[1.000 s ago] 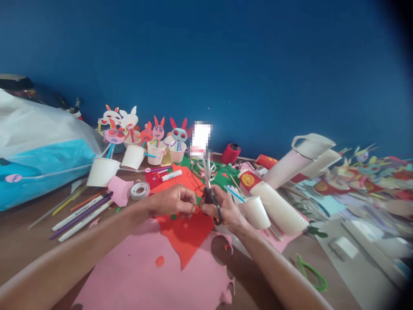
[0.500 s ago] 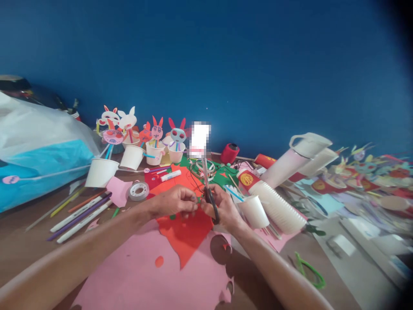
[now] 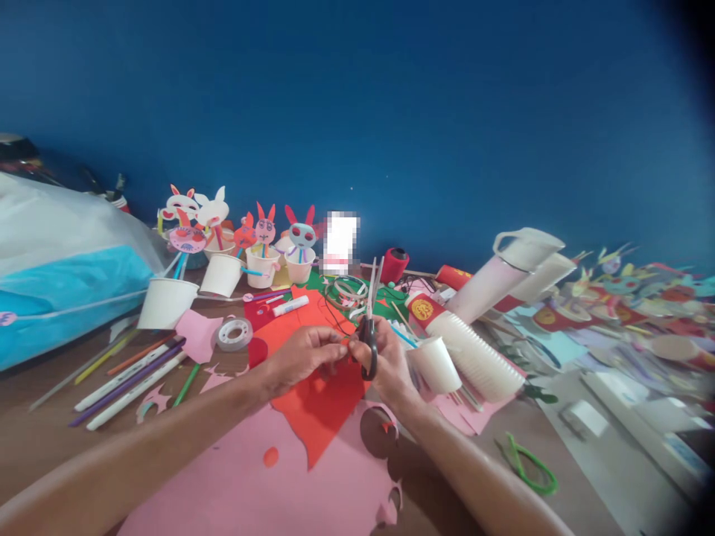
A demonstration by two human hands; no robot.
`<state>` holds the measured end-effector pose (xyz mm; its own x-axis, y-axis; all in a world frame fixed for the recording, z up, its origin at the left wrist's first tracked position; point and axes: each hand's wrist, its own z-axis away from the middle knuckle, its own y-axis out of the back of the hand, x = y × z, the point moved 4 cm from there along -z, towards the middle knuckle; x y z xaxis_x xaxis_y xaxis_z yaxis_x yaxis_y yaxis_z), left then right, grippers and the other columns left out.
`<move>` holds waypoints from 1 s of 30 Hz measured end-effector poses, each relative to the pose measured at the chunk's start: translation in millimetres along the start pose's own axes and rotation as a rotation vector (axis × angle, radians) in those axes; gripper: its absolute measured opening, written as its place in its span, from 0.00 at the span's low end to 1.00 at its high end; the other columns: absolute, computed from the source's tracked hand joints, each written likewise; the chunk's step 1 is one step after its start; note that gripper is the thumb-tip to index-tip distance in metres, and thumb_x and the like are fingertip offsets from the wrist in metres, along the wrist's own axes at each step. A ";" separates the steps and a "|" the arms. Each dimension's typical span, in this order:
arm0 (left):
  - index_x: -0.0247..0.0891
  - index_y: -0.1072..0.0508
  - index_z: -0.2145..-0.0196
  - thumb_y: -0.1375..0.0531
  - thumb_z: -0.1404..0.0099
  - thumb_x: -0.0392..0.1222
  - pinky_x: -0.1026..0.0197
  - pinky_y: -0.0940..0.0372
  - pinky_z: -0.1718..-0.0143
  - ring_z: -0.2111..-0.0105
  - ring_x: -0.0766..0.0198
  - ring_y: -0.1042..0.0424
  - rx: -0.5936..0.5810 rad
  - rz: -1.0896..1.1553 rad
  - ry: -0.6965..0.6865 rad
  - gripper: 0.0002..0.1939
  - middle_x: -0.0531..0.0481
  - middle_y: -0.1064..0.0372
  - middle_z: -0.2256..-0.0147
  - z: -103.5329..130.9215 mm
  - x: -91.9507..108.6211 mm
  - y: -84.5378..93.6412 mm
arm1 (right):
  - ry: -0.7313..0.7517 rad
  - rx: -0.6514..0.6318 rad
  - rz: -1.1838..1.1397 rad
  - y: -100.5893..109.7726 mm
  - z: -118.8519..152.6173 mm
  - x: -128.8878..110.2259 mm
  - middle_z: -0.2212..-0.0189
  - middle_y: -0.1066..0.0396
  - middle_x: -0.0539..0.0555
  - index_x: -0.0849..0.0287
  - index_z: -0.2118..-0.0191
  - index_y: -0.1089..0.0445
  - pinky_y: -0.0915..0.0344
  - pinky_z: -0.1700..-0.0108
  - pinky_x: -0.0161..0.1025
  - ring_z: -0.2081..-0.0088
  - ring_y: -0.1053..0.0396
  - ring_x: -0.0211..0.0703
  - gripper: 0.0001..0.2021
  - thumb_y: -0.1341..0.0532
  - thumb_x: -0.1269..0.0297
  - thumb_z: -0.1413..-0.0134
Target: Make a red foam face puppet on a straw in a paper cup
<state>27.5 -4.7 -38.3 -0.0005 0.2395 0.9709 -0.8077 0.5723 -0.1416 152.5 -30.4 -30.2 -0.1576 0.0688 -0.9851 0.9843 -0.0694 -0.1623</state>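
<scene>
Wall (image 3: pixel 357 112), blue, at the back. Table (image 3: pixel 427 495), brown, crowded with craft materials. Plastic bag (image 3: pixel 72 260), white and blue, at far left. Pink sheet (image 3: pixel 223 480), edge cut away in curves, nearest the person. Red-orange sheet (image 3: pixel 327 420), pointed, partly overlying the pink. Pitcher (image 3: pixel 488 283), white, right of centre, behind a leaning stack of paper cups (image 3: pixel 474 357). Left hand (image 3: pixel 313 350), above the red-orange sheet, fingers drawn together; whether they pinch anything cannot be told. Right hand (image 3: pixel 388 365), beside the left, gripping the scissors. Scissors (image 3: pixel 369 327), black-handled, upright in that hand, blades slightly parted and pointing toward the wall. Tape roll (image 3: pixel 233 347), flat, left of the red-orange sheet. White tube (image 3: pixel 290 306), beyond the left hand. Orange disc (image 3: pixel 271 456), on the pink sheet.
</scene>
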 end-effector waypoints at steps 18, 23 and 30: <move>0.34 0.33 0.77 0.40 0.49 0.37 0.66 0.39 0.77 0.81 0.70 0.35 0.294 0.265 -0.108 0.05 0.52 0.31 0.79 3.2 17.5 18.2 | 0.051 -0.273 0.161 -7.7 10.6 4.6 0.73 0.39 0.49 0.58 0.61 0.40 0.43 0.67 0.34 0.71 0.42 0.36 0.16 0.42 0.51 0.50; 0.33 0.33 0.76 0.40 0.50 0.35 0.66 0.37 0.77 0.79 0.69 0.33 0.331 0.360 -0.125 0.04 0.51 0.30 0.77 2.3 19.3 23.2 | 0.034 -0.354 0.167 -10.3 13.9 14.9 0.72 0.39 0.50 0.57 0.59 0.40 0.43 0.66 0.35 0.71 0.42 0.37 0.18 0.43 0.50 0.50; 0.34 0.35 0.76 0.41 0.51 0.35 0.67 0.37 0.75 0.78 0.71 0.33 0.357 0.398 -0.140 0.04 0.52 0.30 0.77 1.5 20.6 24.2 | -0.001 -0.369 0.205 -11.7 15.2 17.2 0.72 0.40 0.49 0.57 0.58 0.39 0.43 0.66 0.35 0.71 0.42 0.37 0.17 0.41 0.52 0.51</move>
<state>7.0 13.0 -21.5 -0.4049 0.2628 0.8758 -0.8790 0.1519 -0.4520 137.2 -43.5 -46.1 0.0444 0.0895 -0.9950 0.9578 0.2792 0.0679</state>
